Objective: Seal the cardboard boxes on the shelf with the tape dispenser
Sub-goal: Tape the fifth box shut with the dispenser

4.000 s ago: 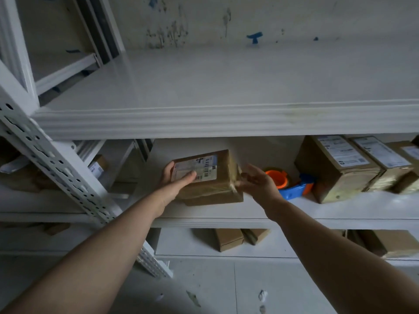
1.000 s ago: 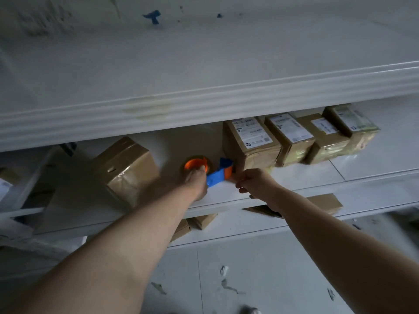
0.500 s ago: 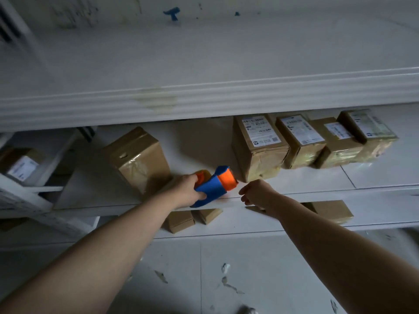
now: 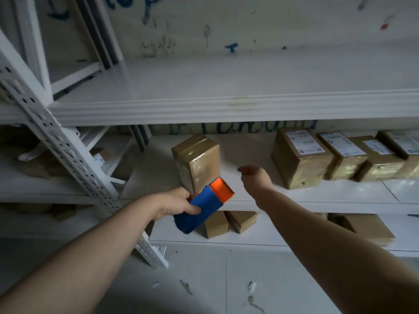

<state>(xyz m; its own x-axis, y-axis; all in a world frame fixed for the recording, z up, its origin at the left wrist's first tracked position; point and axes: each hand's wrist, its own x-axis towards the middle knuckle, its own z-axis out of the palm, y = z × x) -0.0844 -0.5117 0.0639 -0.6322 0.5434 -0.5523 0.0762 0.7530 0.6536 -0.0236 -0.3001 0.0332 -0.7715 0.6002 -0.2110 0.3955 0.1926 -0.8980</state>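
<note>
Pickup done. Lying on shelf point(image 4: 317, 198) a second ago under a reaching left hand point(image 4: 179, 203); now lifted clear, dispenser point(image 4: 205, 206) clamped in that hand's fingers, thumb across the blue body, orange end up and toward lone box point(image 4: 199, 159). Held out in front of shelf edge, orange end at box's lower near corner; touching or just short, can't tell from this angle. Right hand point(image 4: 255, 177) drawn off the dispenser side, now hovering over shelf between lone box and row of boxes point(image 4: 301, 157) at right, fingers loosely curled, gripping nothing. Lone box standing on end, well apart from row, glossy tape already over the near faces, no label showing from here. Four seconds back, both hands on a labelled box at about that spot, so probably: box repositioned first, tool fetched second. Meaning for task: tool in hand, box within reach, no tape being laid yet. Likely next: brace box with right hand, set orange end on a seam, pull. Risk: tall narrow stance, probably tips if pulled against unbraced. Tape roll and loose end hidden behind left hand; can't confirm ready to feed. More boxes point(image 4: 216, 224) on lower shelf, sealed or not unclear.
</note>
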